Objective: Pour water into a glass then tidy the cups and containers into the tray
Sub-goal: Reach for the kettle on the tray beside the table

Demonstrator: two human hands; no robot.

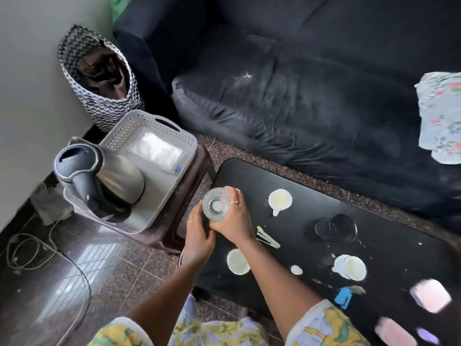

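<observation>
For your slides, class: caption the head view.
Left hand, right hand hold clear glass beside grey plastic tray with steel kettle.

Soft daylight glares off the floor [74, 278] (edges curved, lower right blurred).

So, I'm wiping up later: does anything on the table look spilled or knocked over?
Yes: a white cup lies tipped on the black table, white splashes around it; the dark glass seems sideways too.

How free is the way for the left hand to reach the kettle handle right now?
Probably yes: nothing stands between the left hand and the kettle handle, which faces the person from the grey tray. But it grips the glass with the right hand, so it must let go first.
</observation>
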